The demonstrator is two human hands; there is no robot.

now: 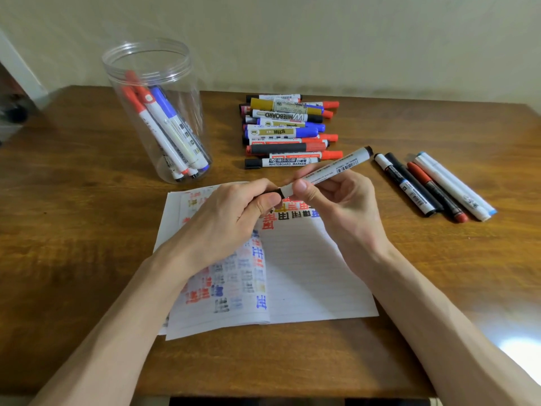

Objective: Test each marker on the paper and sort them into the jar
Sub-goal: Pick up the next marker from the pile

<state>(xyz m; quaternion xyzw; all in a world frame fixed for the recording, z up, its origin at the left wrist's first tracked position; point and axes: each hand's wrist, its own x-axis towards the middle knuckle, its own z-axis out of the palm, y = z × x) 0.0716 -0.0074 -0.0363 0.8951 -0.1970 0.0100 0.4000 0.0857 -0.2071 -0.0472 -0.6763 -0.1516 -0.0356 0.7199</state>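
Both hands hold one white marker with black ends (336, 168) above the lined paper (304, 276). My right hand (336, 206) pinches its white barrel near the cap joint. My left hand (231, 215) grips the black cap end, which its fingers mostly hide. The marker slants up to the right. The paper carries many red, black, blue and gold test scribbles. A clear plastic jar (152, 80) stands open at the back left with several red, blue and black markers leaning inside.
A pile of several markers (288, 131) lies behind the paper at the table's middle back. A smaller row of markers (433, 186) lies to the right. The wooden table (73, 230) meets a wall behind; its front edge is near me.
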